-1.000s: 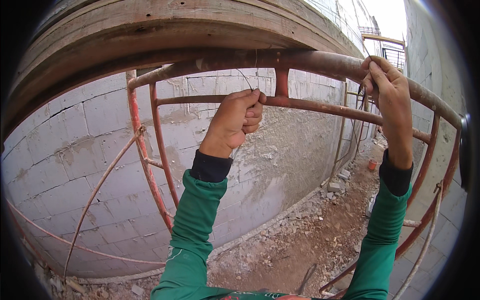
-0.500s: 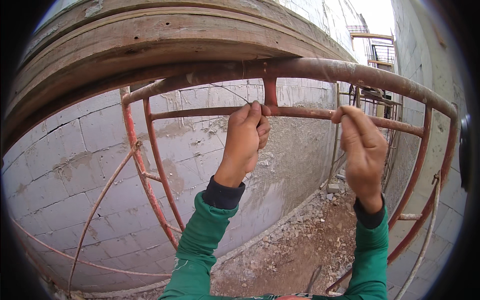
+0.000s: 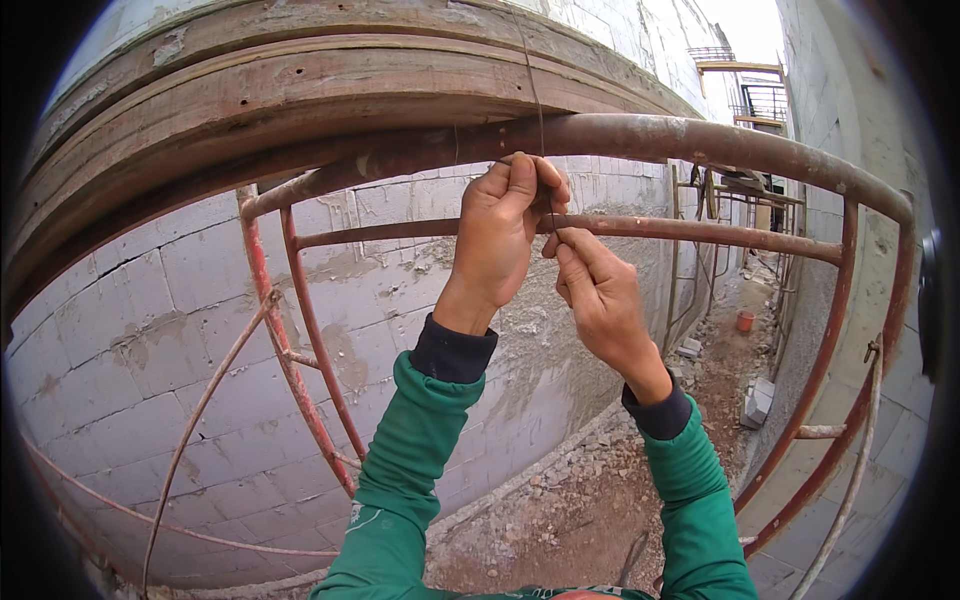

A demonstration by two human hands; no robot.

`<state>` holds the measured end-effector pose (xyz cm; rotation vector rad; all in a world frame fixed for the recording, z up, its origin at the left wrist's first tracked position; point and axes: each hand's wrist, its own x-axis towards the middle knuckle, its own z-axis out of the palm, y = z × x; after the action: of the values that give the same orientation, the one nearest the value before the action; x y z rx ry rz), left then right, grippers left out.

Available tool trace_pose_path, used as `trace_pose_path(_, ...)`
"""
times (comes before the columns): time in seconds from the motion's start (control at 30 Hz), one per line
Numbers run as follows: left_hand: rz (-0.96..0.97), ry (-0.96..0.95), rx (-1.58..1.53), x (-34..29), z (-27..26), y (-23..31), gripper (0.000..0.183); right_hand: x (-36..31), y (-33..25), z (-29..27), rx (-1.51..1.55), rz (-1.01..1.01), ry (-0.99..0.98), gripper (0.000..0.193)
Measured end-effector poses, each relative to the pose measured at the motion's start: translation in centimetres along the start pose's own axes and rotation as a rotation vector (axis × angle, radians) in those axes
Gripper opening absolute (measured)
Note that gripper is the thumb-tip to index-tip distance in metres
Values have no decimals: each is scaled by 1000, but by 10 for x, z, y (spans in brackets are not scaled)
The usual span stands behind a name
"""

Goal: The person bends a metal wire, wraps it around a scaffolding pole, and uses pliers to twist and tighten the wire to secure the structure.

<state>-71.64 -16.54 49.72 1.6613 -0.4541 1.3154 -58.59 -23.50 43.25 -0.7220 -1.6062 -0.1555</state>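
A thin dark wire [image 3: 537,90] runs down in front of the wooden planks and the scaffold's top tube [image 3: 640,137] to my hands. My left hand [image 3: 508,215] is closed in a pinch on the wire, just below the tube. Lower and to the right, my right hand [image 3: 600,290] pinches the wire with thumb and forefinger, near the thinner crossbar [image 3: 700,230]. The two hands almost touch. Brown wooden planks [image 3: 300,88] rest on the frame at upper left. The short post between the tubes is hidden behind my left hand.
A grey block wall [image 3: 130,360] stands beyond the red scaffold frame [image 3: 285,340]. Diagonal braces [image 3: 205,400] cross at left and right. Rubble [image 3: 560,480] lies on the ground below. Farther down the passage are an orange bucket [image 3: 745,321] and loose blocks [image 3: 758,402].
My right hand has moved left and down from the far crossbar to the wire beside my left hand. My left hand has risen slightly. The wire now shows standing up above the tube.
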Motion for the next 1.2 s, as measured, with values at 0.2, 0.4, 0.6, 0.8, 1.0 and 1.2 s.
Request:
trace_pose_path(0.2, 132, 131, 100, 5, 8, -16, 30, 26, -67, -34, -610, -514, 270, 19)
trace_pose_path(0.4, 19, 211, 16, -3, 3, -17, 18, 89, -83, 6, -959, -430, 18, 25)
trace_pose_path(0.6, 12, -4, 59, -3, -17, -14, 17, 113, -88, 5, -783, -219, -185, 23)
trace_pose_path(0.8, 80, 24, 105, -16, -6, -6, 19, 108, -100, 14, -777, -108, -309, 26)
trace_pose_path(1.0, 66, 68, 112, -22, -3, 2, 21, 105, -105, 24, -655, -45, -225, 26)
trace_pose_path(1.2, 91, -69, 214, -26, 0, 1, 25, 107, -113, 15, -444, 124, -327, 32)
